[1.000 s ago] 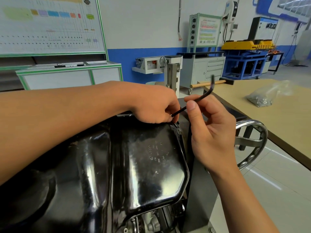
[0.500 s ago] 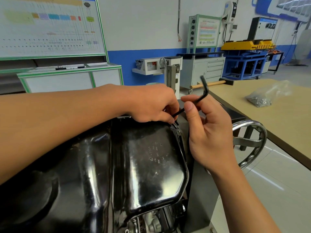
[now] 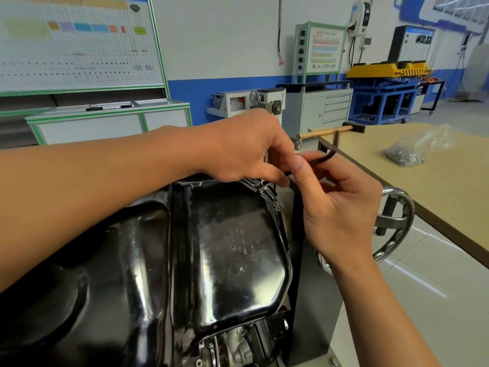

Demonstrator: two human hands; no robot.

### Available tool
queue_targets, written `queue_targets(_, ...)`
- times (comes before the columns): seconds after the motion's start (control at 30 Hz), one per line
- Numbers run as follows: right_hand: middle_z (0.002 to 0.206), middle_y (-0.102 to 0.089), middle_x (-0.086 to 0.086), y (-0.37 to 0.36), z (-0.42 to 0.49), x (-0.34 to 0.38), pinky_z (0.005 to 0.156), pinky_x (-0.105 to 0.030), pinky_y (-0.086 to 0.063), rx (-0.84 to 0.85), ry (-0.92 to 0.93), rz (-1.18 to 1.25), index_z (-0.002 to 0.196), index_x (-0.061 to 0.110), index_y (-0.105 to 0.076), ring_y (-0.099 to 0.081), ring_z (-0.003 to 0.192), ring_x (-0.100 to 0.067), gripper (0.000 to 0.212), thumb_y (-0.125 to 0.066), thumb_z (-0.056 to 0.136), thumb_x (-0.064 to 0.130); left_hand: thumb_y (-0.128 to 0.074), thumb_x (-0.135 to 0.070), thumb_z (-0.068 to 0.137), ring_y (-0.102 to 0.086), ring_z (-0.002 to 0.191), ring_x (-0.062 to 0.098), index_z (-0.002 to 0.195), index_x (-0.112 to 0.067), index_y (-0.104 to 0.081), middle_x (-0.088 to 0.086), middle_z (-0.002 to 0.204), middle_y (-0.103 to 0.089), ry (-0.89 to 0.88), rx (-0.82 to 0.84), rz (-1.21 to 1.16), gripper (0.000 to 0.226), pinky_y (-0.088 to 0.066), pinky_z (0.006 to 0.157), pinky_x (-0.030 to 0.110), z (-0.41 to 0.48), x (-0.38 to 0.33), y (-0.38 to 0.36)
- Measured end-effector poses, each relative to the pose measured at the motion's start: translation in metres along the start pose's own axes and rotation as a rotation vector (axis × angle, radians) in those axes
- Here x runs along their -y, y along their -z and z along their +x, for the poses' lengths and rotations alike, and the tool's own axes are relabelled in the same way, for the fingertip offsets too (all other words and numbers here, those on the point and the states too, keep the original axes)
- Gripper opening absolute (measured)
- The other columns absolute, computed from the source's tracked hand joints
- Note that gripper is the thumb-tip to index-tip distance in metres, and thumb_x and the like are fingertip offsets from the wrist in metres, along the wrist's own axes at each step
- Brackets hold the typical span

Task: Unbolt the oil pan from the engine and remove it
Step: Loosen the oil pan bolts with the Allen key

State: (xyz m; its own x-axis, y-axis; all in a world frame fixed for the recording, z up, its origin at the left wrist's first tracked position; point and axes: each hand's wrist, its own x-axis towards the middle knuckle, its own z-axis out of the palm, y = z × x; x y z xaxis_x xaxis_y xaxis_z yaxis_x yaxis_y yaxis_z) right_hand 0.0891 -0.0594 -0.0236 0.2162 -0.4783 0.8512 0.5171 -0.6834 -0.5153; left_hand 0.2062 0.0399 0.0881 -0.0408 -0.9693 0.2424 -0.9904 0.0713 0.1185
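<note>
The glossy black oil pan (image 3: 227,250) fills the lower middle of the head view, sitting on the engine, whose metal parts (image 3: 232,348) show below it. A black L-shaped hex key (image 3: 329,152) reaches to the pan's far right flange corner. My left hand (image 3: 246,147) pinches the key's lower shaft near the flange, hiding its tip and the bolt. My right hand (image 3: 336,205) pinches the key near its bend between thumb and fingers; the short arm points up.
A chrome handwheel (image 3: 397,223) of the engine stand sticks out right of my right wrist. A tan worktable (image 3: 436,186) stands to the right with a plastic bag of hardware (image 3: 412,152) and a wooden-handled mallet (image 3: 325,132). Cabinets and a training board line the far wall.
The hex key has turned, and its short arm now stands upright further right. My left hand has lifted slightly, so more of the flange corner shows.
</note>
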Motion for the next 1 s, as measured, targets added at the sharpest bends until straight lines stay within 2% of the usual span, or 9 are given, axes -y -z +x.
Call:
queue_targets(0.1,0.079,-0.071,-0.004,-0.001,-0.001,-0.001,0.061,-0.033,-0.051,0.003,0.009,-0.013,0.096,0.013,-0.077,-0.064,0.07,-0.018,0.008,-0.07,0.094,0.017,-0.08,-0.034,0.081,-0.054,0.062,0.004,0.087,-0.017,-0.07,-0.01,0.066,-0.061,0.008,0.004,0.044,0.021,-0.041,0.061,0.019,0.003,0.002,-0.004)
queue_targets(0.23,0.086,-0.069,-0.006,-0.003,-0.001,0.0,0.071,-0.038,-0.052,0.074,0.07,-0.058,0.099,0.013,-0.071,-0.065,0.081,-0.021,0.009,-0.062,0.099,0.016,-0.076,-0.032,0.084,-0.057,0.072,0.001,0.114,-0.025,-0.07,-0.013,0.079,-0.064,0.066,0.131,0.052,0.031,-0.044,0.067,0.015,-0.002,0.008,-0.004)
queue_targets(0.33,0.098,-0.068,-0.003,-0.004,0.0,0.003,0.081,-0.03,-0.054,0.131,0.043,-0.05,0.11,0.015,-0.067,-0.066,0.094,-0.015,0.015,-0.055,0.102,0.017,-0.07,-0.025,0.09,-0.055,0.062,-0.008,0.104,-0.017,-0.074,-0.019,0.067,-0.061,0.051,0.13,0.021,0.017,-0.037,0.058,0.003,-0.005,0.011,-0.006)
queue_targets(0.47,0.105,-0.065,0.014,-0.002,0.001,0.001,0.089,-0.022,-0.05,0.146,0.06,-0.106,0.106,0.021,-0.065,-0.063,0.104,-0.004,0.015,-0.051,0.102,0.019,-0.067,-0.024,0.093,-0.049,0.052,-0.003,0.087,-0.018,-0.074,-0.022,0.054,-0.053,0.037,0.097,0.031,0.011,-0.034,0.052,0.005,-0.003,0.007,-0.006)
queue_targets(0.6,0.085,-0.07,-0.008,-0.003,-0.001,-0.002,0.064,-0.047,-0.054,0.121,0.012,-0.005,0.106,0.014,-0.072,-0.067,0.078,-0.027,0.014,-0.062,0.098,0.021,-0.075,-0.034,0.085,-0.043,0.044,0.005,0.056,-0.039,-0.057,-0.018,0.045,-0.049,0.069,0.058,0.106,0.035,-0.033,0.046,0.013,0.002,0.006,-0.003)
queue_targets(0.7,0.077,-0.069,-0.011,-0.005,-0.003,-0.002,0.057,-0.046,-0.05,0.067,0.049,-0.004,0.099,0.018,-0.074,-0.065,0.068,-0.029,0.007,-0.068,0.095,0.018,-0.075,-0.045,0.082,-0.046,0.047,0.008,0.071,-0.031,-0.069,-0.01,0.049,-0.052,0.071,0.038,0.183,0.019,-0.038,0.049,0.02,0.004,0.002,-0.005)
queue_targets(0.77,0.078,-0.071,-0.008,-0.005,-0.003,-0.002,0.058,-0.044,-0.052,0.054,0.053,-0.009,0.096,0.017,-0.074,-0.067,0.069,-0.025,0.006,-0.069,0.095,0.017,-0.074,-0.052,0.08,-0.054,0.056,0.01,0.086,-0.025,-0.072,-0.006,0.058,-0.058,0.087,0.034,0.25,0.027,-0.048,0.057,0.032,0.005,0.002,-0.008)
queue_targets(0.87,0.082,-0.074,-0.002,-0.005,-0.002,-0.001,0.062,-0.038,-0.055,0.065,0.056,-0.01,0.095,0.012,-0.076,-0.07,0.074,-0.018,0.009,-0.068,0.096,0.018,-0.074,-0.059,0.076,-0.058,0.067,0.01,0.083,-0.028,-0.067,-0.009,0.068,-0.061,0.155,0.09,0.271,0.032,-0.051,0.064,0.034,0.003,0.005,-0.009)
queue_targets(1.0,0.081,-0.068,0.012,-0.006,-0.003,0.001,0.064,-0.025,-0.052,0.045,0.031,-0.049,0.097,0.023,-0.069,-0.066,0.072,-0.009,0.007,-0.063,0.098,0.021,-0.066,-0.048,0.088,-0.052,0.056,0.004,0.064,-0.035,-0.056,-0.013,0.058,-0.057,0.21,0.238,0.289,0.029,-0.039,0.058,0.024,0.002,0.009,-0.012)
